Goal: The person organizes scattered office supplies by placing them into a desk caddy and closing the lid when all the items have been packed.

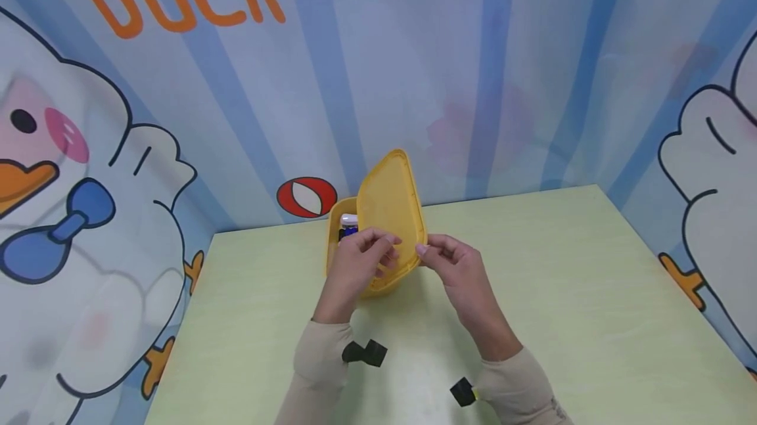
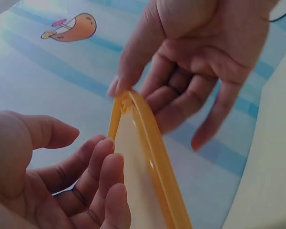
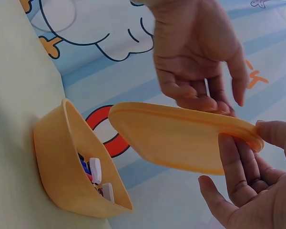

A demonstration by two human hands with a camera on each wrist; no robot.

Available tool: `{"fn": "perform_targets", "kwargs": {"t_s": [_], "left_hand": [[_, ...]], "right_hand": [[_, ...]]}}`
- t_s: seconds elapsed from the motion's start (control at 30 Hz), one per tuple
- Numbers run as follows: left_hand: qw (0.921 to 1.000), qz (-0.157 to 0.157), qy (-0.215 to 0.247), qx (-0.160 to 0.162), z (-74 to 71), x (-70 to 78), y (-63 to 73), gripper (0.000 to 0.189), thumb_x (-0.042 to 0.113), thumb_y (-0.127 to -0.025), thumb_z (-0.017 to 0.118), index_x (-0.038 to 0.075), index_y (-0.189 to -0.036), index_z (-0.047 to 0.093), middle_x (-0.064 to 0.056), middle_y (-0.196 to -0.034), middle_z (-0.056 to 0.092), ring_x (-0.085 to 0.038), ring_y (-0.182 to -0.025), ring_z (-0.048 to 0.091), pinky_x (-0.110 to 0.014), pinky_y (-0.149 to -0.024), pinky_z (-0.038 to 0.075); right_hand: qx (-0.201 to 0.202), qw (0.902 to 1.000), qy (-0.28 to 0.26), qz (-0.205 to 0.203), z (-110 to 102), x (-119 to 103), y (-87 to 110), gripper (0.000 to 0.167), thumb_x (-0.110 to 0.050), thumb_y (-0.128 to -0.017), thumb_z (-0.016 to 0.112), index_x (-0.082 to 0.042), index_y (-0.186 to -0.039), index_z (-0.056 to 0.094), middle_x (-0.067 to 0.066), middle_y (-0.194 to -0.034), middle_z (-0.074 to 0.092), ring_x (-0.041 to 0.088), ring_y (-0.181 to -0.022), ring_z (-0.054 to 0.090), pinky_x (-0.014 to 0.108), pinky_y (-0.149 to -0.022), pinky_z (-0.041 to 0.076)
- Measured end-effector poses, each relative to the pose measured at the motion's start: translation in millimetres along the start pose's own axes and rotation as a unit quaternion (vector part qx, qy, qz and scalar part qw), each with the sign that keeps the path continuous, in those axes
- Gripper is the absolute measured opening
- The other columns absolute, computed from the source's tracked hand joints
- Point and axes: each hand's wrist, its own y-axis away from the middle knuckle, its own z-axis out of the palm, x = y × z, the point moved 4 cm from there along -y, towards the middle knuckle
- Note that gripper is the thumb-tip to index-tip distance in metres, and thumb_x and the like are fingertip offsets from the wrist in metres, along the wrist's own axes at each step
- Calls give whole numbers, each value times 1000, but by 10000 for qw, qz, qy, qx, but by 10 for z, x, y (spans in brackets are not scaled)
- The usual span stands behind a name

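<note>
A yellow lid (image 1: 387, 198) is tilted up on edge above a yellow plastic box (image 1: 332, 238). My right hand (image 1: 461, 274) pinches the lid's rim at one corner, thumb on one side and fingers on the other. Beside the lid's other face is my left hand (image 1: 355, 264), its fingers loosely bent and its thumb apart. In the left wrist view its fingertips (image 2: 115, 164) come close to the lid or touch it; which of these I cannot tell. Inside the box lie small white pieces (image 3: 96, 170) and a blue one (image 3: 84, 165), partly visible.
The box stands on a pale green table (image 1: 568, 293), near its back edge. Behind the table hangs a blue striped backdrop (image 1: 390, 70) with printed ducks and a red ring. Black camera mounts (image 1: 374, 353) sit at both wrists.
</note>
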Motion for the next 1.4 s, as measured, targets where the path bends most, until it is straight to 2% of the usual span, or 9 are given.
{"fn": "perform_targets", "kwargs": {"t_s": [0.2, 0.3, 0.57, 0.73, 0.87, 1.1, 1.27, 1.4], "left_hand": [[9992, 37, -52, -387, 136, 151, -80, 28, 40, -100, 62, 15, -102, 75, -5, -97, 71, -22, -94, 66, -35, -79, 57], [9988, 36, -34, -485, 175, 190, -98, 31, 43, -99, 64, 14, -102, 76, -5, -99, 71, -22, -96, 64, -36, -81, 57], [9991, 147, -135, -374, 205, 242, -93, 27, 37, -97, 68, 10, -96, 74, -6, -98, 67, -24, -101, 60, -37, -84, 56], [9994, 197, -171, -226, 185, 256, -77, 21, 31, -97, 69, 11, -96, 73, -5, -102, 67, -23, -104, 59, -37, -84, 56], [9996, 270, 36, -123, 162, 246, -72, 21, 30, -98, 68, 9, -96, 73, -6, -98, 65, -23, -98, 59, -38, -88, 55], [9981, 198, 573, 58, 95, 175, -93, 19, 27, -99, 68, 8, -101, 73, -5, -101, 65, -23, -96, 62, -41, -94, 53], [9928, 132, 1193, 36, 41, 110, -126, 21, 23, -100, 66, 2, -101, 71, -5, -98, 64, -21, -93, 62, -37, -91, 54], [9867, 121, 1620, -26, -5, 100, -111, 23, 21, -100, 65, -2, -103, 70, -5, -98, 65, -19, -92, 61, -32, -87, 54]], "right_hand": [[-12, 9999, -48, -142, 29, -4, 37, 33, -30, -97, 71, -5, -118, 69, 15, -103, 69, 25, -99, 69, 33, -98, 54], [-15, 9996, 68, -279, 49, -18, 56, 31, -29, -97, 71, -6, -118, 69, 14, -100, 68, 24, -97, 69, 34, -95, 55], [114, 9949, 771, -633, 83, -60, 94, 29, -31, -96, 72, -12, -117, 71, 8, -95, 69, 22, -89, 67, 37, -90, 55], [198, 9911, 1074, -756, 106, -55, 106, 30, -32, -95, 73, -13, -118, 70, 4, -94, 70, 20, -89, 67, 47, -99, 53], [285, 9858, 1334, -984, 121, -74, 110, 30, -32, -95, 73, -15, -120, 71, 2, -96, 68, 17, -93, 67, 49, -102, 51], [277, 9795, 1566, -1239, 136, -98, 106, 32, -37, -94, 74, -20, -121, 72, -3, -99, 67, 14, -98, 64, 42, -93, 51], [54, 9817, 1540, -1122, 121, -35, 83, 31, -44, -95, 70, -23, -118, 72, -6, -108, 66, 13, -108, 62, 47, -101, 49], [85, 9856, 1498, -785, 58, 94, 45, 34, -48, -98, 63, -22, -118, 72, -5, -114, 67, 15, -115, 61, 48, -105, 48]]}}
